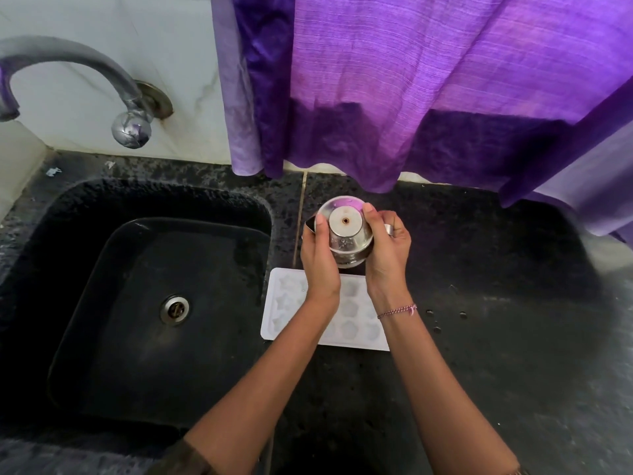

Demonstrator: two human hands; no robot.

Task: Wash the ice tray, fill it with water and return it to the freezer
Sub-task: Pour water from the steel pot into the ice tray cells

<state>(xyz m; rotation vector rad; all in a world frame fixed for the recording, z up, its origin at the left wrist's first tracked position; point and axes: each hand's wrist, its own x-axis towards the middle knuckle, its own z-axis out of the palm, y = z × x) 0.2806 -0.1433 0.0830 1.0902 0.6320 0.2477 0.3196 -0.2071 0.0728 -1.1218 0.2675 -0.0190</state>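
Black speckled surface (479,337) carries the white ice tray (346,329), at 6 o'clock of a steel vessel (347,234) both hands' fingers (320,224) clasp; light, flexible, likely slippery, best held by both short rims

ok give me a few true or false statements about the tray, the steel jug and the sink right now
1. The ice tray lies on the counter right of the sink. True.
2. Both hands, left and right, hold the steel jug. True.
3. The tap is running. False: no water stream shows.
4. The ice tray sits inside the sink. False: it is on the counter.
5. A bracelet is on the left wrist. False: it is on the right.
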